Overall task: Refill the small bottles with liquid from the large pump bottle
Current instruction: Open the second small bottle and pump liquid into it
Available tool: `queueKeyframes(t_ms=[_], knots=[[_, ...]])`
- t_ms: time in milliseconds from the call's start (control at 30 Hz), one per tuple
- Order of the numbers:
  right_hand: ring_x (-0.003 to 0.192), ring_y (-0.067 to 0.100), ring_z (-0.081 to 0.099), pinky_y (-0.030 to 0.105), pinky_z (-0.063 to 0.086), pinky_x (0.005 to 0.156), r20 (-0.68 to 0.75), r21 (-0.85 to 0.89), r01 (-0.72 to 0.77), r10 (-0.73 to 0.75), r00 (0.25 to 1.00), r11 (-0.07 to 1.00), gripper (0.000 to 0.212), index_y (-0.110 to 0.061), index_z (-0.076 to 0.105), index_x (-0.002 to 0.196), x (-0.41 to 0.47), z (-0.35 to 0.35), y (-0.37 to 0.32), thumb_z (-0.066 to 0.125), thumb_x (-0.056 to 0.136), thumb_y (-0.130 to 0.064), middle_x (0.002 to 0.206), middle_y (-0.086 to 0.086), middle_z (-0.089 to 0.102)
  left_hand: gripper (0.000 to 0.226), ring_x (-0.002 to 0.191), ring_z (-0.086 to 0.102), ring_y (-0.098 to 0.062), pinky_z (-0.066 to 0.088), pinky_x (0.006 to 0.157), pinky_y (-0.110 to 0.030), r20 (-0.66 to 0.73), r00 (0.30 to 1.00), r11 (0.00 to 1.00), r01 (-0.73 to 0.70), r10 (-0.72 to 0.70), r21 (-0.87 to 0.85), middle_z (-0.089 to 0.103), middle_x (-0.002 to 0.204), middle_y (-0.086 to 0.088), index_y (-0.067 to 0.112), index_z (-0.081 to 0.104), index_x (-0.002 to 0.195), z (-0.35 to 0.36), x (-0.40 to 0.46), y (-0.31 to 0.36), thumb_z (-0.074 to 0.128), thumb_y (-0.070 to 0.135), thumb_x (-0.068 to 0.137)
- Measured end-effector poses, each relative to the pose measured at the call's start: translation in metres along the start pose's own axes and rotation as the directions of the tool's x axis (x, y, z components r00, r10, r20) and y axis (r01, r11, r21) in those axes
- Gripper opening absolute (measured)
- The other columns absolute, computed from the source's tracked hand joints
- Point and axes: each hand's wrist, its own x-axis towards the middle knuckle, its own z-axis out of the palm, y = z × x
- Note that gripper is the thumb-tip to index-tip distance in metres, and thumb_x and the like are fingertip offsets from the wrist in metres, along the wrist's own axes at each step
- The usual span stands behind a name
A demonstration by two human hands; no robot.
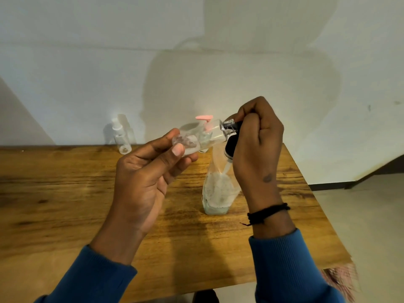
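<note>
The left hand [150,171] grips a small clear bottle [196,138] sideways while the right hand's fingers [251,119] pinch its cap [228,125], apparently unscrewing it; next, aim the opened neck under the pump bottle [218,189] standing just below.

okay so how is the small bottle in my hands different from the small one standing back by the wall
The held small bottle lies nearly sideways in the air; the small bottle by the wall stands upright on the table. The held small bottle is gripped by the left hand while the right hand pinches its black-and-silver top; the other is untouched and has a white top. Both are clear plastic.
</note>
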Motion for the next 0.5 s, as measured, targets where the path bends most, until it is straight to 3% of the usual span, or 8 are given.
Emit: queueKeyframes(t_ms=[67,267,500], knots=[[0.067,0.033,0.055,0.050,0.048,0.059,0.018,0.009,0.061,-0.061,0.998,0.998,0.029,-0.018,0.048,0.074,0.0028,-0.0018,-0.0002,0.031,0.088,0.001,0.066,-0.002,0.052,0.041,0.084,0.074,-0.029,0.059,0.070,-0.021,0.008,1.000,1.000,-0.002,0.002,-0.004,0.073,0.113,-0.015,0.001,0.070,0.110,0.0022,-0.0004,-0.0003,0.070,0.009,0.069],[0.068,0.033,0.053,0.047,0.045,0.059,0.033,-0.050,0.048,-0.047,0.998,0.998,0.023,-0.008,0.051,0.077,-0.0012,-0.0014,0.0047,0.033,0.088,0.000,0.070,0.011,0.054,0.035,0.084,0.074,-0.029,0.058,0.070,-0.022,-0.005,1.000,1.000,-0.016,0.016,0.013,0.073,0.115,-0.013,-0.001,0.068,0.110,0.0009,-0.0006,0.0008,0.066,0.004,0.075],[0.058,0.015,0.049,0.033,0.041,0.055,0.062,-0.055,0.029,-0.026,0.998,0.998,0.023,-0.003,0.052,0.076,0.0030,-0.0043,-0.0011,0.034,0.089,0.002,0.066,0.001,0.053,0.037,0.086,0.074,-0.030,0.059,0.071,-0.023,0.009,1.000,1.000,-0.015,0.015,0.004,0.070,0.120,-0.018,0.002,0.070,0.108,0.0023,-0.0014,0.0025,0.069,0.006,0.072]])
